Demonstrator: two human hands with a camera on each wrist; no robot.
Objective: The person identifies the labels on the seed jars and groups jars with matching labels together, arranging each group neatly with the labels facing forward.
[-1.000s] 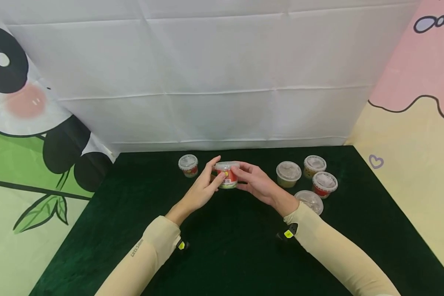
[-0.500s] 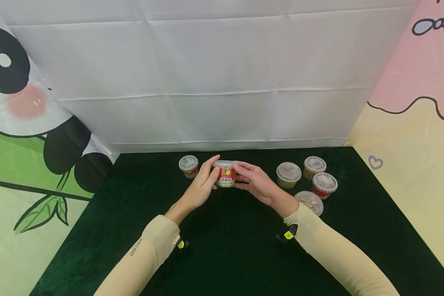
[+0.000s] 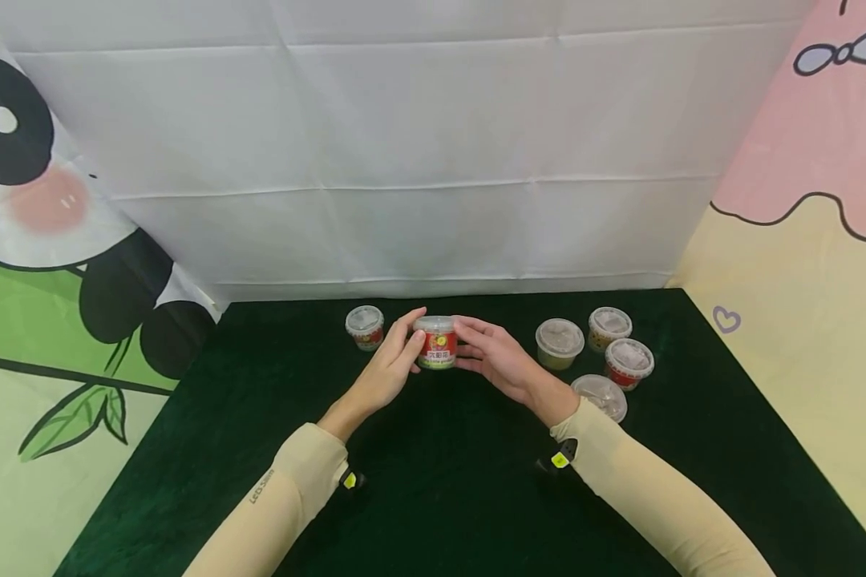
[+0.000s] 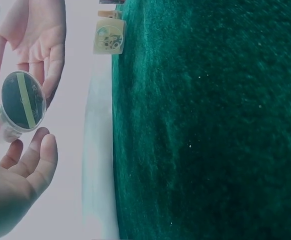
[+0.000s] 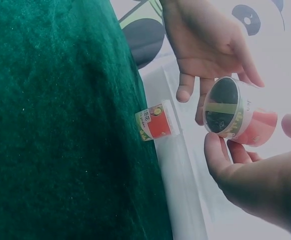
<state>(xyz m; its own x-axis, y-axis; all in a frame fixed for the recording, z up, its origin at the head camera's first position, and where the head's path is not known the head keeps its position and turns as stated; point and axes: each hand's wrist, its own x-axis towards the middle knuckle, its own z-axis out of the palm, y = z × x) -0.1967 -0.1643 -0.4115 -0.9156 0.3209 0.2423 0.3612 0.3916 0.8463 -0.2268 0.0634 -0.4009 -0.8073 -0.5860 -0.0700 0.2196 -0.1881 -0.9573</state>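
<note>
Over the dark-green cloth worktop (image 3: pixel 447 497), left hand (image 3: pixel 384 375) and right hand (image 3: pixel 503 365), half-curled, hold a small round red-labelled plastic tub (image 3: pixel 437 353) between them. Likely light, smooth, slightly squeezable; best gripped below its clear round lid (image 3: pixel 435 322)

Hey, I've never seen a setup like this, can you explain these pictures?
No machine here, just someone working bare-handed. The wide picture comes from a head camera looking down; the other two from a camera on each wrist. The left hand and right hand together hold up a red-labelled cup, so the wrist views see its underside. On the dark green cloth, a lidded cup stands to the left, three lidded tubs to the right, with a clear round lid partly behind the right sleeve.
</note>
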